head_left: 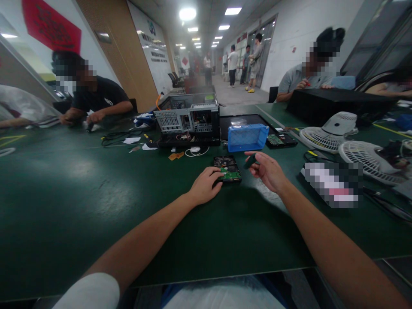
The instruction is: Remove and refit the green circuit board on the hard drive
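Note:
A hard drive (pixel 228 162) lies on the green table in front of me, its green circuit board facing up. My left hand (pixel 207 183) grips its left side, with fingers over the board's edge and the thumb at the near corner. Just to the right of the drive, my right hand (pixel 265 169) is raised above the table. Between its thumb and fingers is a small dark, stubby handle-like piece (pixel 250 161), apart from the drive. Its exact kind cannot be made out.
Behind the drive stand an opened computer case (pixel 189 120) and a blue plastic bin (pixel 247 138). Another drive with a green board (pixel 279 140) lies right of the bin. White fan parts (pixel 325 135) and cables fill the right side. Co-workers sit across the table (pixel 96 189).

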`<state>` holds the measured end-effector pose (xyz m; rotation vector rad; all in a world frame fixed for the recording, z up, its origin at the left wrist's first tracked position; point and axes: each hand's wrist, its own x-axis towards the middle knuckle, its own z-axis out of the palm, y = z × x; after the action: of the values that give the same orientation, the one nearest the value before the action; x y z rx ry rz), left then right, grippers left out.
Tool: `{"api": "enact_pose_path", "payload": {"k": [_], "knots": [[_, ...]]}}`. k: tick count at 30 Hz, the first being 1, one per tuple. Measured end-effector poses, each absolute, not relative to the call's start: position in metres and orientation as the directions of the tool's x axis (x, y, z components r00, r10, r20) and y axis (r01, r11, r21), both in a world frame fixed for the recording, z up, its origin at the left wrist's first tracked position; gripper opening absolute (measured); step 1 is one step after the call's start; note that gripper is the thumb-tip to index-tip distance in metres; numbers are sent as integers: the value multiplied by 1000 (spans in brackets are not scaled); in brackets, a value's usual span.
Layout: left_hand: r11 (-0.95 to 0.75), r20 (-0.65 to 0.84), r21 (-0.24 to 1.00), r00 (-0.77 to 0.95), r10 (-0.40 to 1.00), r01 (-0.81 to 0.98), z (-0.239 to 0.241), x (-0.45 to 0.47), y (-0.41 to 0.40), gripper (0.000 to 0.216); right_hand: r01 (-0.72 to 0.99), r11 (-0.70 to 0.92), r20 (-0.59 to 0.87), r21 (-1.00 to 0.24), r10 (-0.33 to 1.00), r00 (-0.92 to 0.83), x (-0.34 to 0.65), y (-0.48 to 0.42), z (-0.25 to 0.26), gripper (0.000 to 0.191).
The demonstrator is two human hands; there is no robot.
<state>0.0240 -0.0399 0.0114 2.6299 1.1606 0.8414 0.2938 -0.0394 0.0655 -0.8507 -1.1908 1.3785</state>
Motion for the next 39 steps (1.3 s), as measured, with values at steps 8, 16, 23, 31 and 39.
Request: {"api": "enact_pose_path", "payload": {"k": [8, 16, 23, 31, 39], "knots": [[-706, 459, 338, 546, 701, 622, 10, 25, -39, 34, -265, 88, 148, -960, 966, -214, 294, -37, 63, 30], [-704, 454, 341, 547, 704, 623, 12, 26, -40, 34, -323, 52, 125, -945, 970, -210, 295, -35, 62, 33], [-692, 443, 352, 540, 716, 630, 11, 26, -39, 34, -287, 52, 109, -957, 976, -189, 293, -40, 66, 34], [-672, 444, 377, 513, 735, 638, 11, 26, -39, 37, -265, 94, 145, -960, 973, -180, 293, -40, 65, 30], [-621, 414, 383, 474, 777, 684, 9, 26, -37, 65, -327, 42, 118, -944, 969, -219, 295, -34, 62, 37]]}}
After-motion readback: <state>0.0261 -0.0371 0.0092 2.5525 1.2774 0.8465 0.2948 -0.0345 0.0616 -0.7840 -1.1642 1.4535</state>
